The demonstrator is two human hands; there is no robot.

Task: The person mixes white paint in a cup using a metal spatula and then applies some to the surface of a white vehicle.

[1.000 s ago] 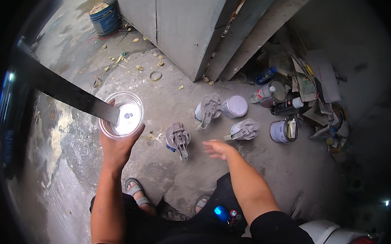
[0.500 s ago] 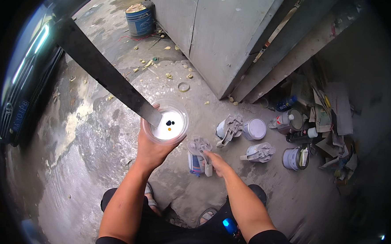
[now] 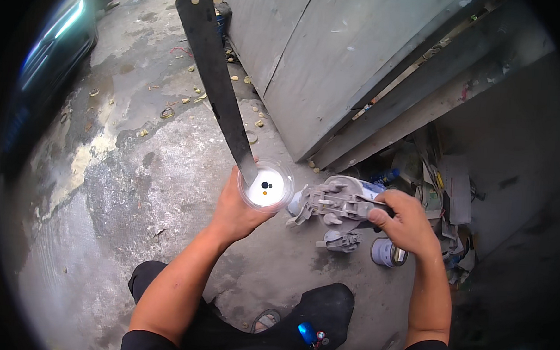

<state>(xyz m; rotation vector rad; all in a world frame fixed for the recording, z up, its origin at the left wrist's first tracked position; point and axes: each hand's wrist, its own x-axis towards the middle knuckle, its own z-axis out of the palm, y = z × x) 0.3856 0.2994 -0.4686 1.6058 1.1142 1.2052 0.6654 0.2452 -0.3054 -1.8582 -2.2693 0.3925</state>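
Observation:
My left hand [image 3: 234, 209] is wrapped round a clear plastic cup [image 3: 289, 189] containing white paint [image 3: 270, 200], with a few black drops and an orange one on its surface. A long dark metal strip [image 3: 216, 86] stands tilted in the cup, its upper end pointing away from me. To the right, my right hand [image 3: 410, 225] grips the handle of a paint-crusted grey pouring lid [image 3: 339, 202]. The lid is on a can, and little of the can's body shows. This lidded can is raised above the floor, its left end close beside the cup's right rim.
A similar lidded can [image 3: 341, 241] and a paint can [image 3: 388, 251] stand on the floor below my right hand. Cardboard and scraps [image 3: 453, 190] lie at the right. A grey metal cabinet [image 3: 286, 55] rises ahead; a dark car [image 3: 58, 62] is at far left.
My right hand has lifted the lidded can from the floor and brought it up and to the right. The cup remains in my left hand; the metal strip now leans less to the left.

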